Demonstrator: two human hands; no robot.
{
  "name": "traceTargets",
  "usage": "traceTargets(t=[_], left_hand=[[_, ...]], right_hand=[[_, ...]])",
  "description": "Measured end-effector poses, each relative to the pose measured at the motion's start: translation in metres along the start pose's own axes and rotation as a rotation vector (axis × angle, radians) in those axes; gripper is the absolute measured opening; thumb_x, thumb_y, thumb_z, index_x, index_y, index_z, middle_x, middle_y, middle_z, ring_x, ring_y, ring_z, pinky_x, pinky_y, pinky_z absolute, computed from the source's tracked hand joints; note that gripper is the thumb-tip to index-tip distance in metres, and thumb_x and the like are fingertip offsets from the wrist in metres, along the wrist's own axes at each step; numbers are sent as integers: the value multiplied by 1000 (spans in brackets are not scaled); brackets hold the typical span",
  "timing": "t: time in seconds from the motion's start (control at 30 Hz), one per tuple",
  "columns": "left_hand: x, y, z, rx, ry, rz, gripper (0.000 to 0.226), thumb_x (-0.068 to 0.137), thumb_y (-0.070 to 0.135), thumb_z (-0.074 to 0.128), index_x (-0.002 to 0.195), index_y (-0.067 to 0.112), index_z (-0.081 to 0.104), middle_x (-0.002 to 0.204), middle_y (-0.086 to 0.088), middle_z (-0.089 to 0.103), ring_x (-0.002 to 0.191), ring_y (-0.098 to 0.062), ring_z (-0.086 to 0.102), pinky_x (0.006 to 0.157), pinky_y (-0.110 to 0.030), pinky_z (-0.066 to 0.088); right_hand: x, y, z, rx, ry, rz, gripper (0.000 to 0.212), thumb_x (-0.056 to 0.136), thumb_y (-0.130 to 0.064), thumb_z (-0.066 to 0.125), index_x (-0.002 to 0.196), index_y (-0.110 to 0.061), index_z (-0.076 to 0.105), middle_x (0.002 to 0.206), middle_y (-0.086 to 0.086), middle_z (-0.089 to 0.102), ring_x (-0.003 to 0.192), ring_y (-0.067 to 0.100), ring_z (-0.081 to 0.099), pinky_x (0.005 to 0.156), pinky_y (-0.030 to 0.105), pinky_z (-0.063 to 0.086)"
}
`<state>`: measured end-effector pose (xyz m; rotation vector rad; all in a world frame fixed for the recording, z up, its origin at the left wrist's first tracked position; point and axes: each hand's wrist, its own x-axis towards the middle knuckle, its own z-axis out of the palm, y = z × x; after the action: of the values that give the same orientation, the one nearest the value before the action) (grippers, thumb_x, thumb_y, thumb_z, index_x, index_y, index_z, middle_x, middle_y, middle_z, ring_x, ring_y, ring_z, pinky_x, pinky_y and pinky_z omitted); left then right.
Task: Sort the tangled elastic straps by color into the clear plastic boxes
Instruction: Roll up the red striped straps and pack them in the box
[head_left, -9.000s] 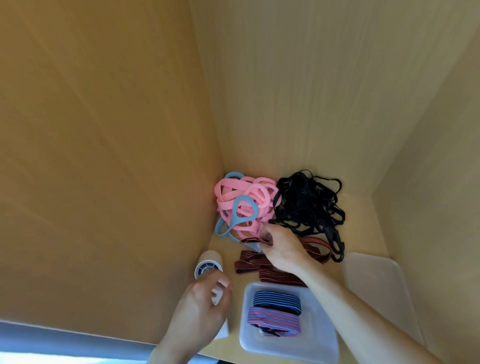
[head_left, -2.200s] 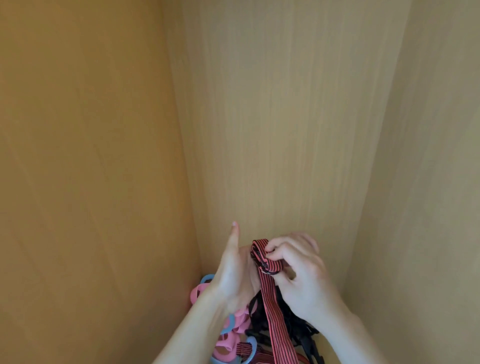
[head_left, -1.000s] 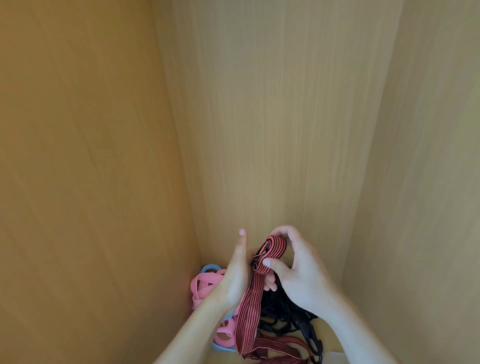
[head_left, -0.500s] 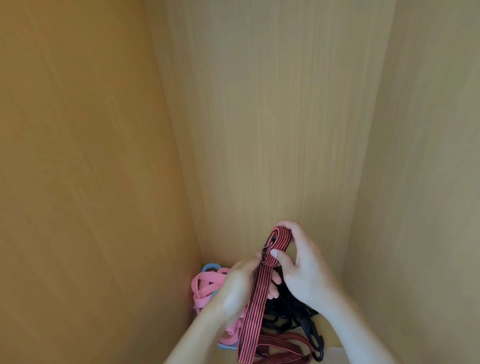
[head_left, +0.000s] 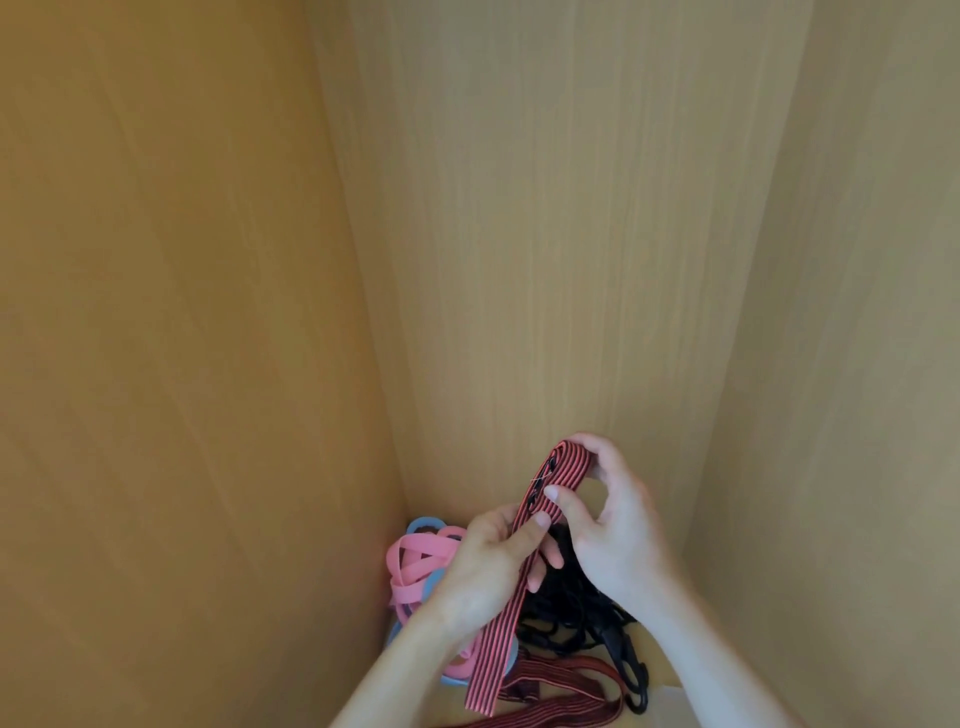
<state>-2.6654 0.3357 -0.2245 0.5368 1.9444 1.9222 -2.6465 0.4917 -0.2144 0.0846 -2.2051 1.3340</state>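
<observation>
Left hand (head_left: 488, 566) and right hand (head_left: 613, 525) both pinch the red-and-black striped strap (head_left: 519, 582) — held above the black strap tangle (head_left: 566, 608)

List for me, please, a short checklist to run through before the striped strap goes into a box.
1. Right hand pinches the folded top of the striped strap: ok.
2. Left hand grips the strap lower down: ok.
3. Hanging end free of the loose striped straps lying below: cannot tell.
4. Black straps and their hook clear of the held strap: cannot tell; they lie close behind it.
5. Box in full view: not ok; only a pale corner shows at the bottom edge.
</observation>
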Motion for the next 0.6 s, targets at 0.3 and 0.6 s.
traceTargets(t=[0.3,0.6], left_hand=[[1,2,9,-160,135,-104,35,108,21,44,112,-8,64,92,-19,73,76,-23,69,76,-37,56],[1,13,1,-656,-59,-179,82,102,65,17,139,1,53,132,-24,63,110,-32,68,70,-34,61]], right_hand=[[-13,3,10,-8,25,-125,33,88,-40,63,118,-47,51,121,-19,63,102,19,69,77,41,60],[-28,-2,17,-134,-21,-381,60,66,16,59,107,-28,53,133,-27,55,124,-1,49,79,45,57]])
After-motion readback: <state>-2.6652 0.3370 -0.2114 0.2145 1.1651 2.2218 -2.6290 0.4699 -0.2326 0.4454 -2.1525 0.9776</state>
